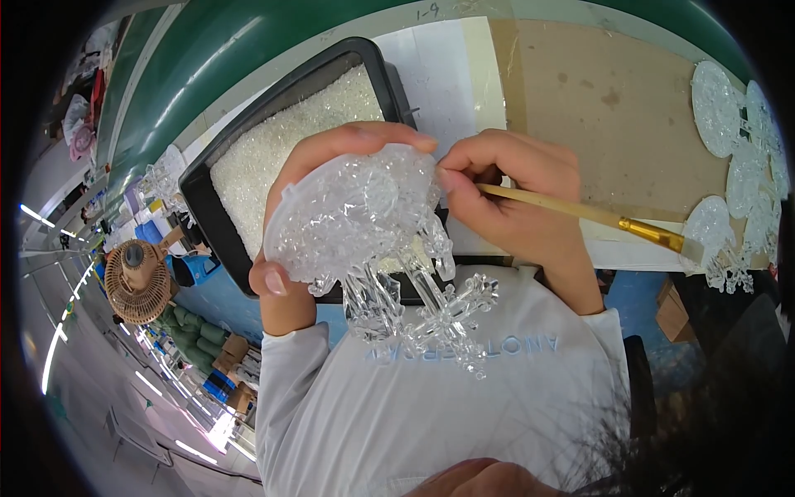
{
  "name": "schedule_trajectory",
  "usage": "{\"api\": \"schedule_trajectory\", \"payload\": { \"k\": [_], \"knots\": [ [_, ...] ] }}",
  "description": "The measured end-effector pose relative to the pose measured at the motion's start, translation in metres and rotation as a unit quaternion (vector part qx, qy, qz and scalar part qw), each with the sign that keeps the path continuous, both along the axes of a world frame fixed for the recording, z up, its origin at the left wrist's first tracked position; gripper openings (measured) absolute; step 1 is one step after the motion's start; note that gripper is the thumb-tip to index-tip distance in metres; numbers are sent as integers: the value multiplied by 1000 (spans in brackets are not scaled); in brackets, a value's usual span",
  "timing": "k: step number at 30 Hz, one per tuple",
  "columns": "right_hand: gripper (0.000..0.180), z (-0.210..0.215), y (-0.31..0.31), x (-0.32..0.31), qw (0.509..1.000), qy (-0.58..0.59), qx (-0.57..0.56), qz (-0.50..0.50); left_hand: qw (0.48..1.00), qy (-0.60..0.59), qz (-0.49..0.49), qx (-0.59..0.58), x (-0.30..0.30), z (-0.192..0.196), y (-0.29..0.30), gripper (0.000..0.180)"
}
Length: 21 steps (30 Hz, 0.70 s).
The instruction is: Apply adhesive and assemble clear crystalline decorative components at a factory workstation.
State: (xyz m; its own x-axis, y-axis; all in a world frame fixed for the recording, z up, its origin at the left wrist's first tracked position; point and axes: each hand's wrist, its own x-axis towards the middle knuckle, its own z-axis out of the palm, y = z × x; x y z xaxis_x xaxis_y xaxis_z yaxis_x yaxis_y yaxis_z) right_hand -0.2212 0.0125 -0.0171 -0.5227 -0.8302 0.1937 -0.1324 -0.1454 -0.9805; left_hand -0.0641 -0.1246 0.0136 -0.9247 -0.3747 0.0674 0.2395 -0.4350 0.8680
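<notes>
My left hand (310,157) curls around the rim of a clear, glittery oval base (331,219), part of a transparent ornament. From the base stick out clear branch-like pieces (451,319) with small crystal shapes, over my lap side. In my right hand (526,186) is a thin paintbrush (563,205), its wooden handle pinched between thumb and fingers. The handle's end is close to the base's right edge; whether it touches cannot be seen. The brush's gold ferrule and pale bristles point away to the right.
Behind the ornament stands a black tray (192,186) filled with clear granules (273,124). White paper (439,66) and a brown board (596,91) cover the table. Several similar clear ornaments (714,108) lie at the far right. A brown fan (137,277) is off to the left.
</notes>
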Motion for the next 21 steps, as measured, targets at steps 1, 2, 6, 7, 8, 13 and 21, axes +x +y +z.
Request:
{"api": "schedule_trajectory", "payload": {
  "k": [1,2,6,7,8,13,21],
  "knots": [
    [10,0,0,-1,1000,0,1,10,1000,0,0,0,0,0,0,105],
    [9,0,0,-1,1000,0,3,20,1000,-4,4,-5,0,0,0,105],
    [9,1,0,-3,1000,2,-1,28,1000,-15,1,-12,0,1,-3,104],
    [9,2,1,-5,1000,-3,1,31,1000,-16,1,-13,0,1,-3,104],
    [9,1,1,-5,999,-7,4,34,1000,-18,1,-7,0,0,-3,104],
    [9,0,1,-6,1000,13,1,25,1000,-21,0,-7,1,-3,-4,105],
    [11,5,2,-10,999,32,4,4,1000,4,-6,15,0,-4,-7,105]
  ]
}}
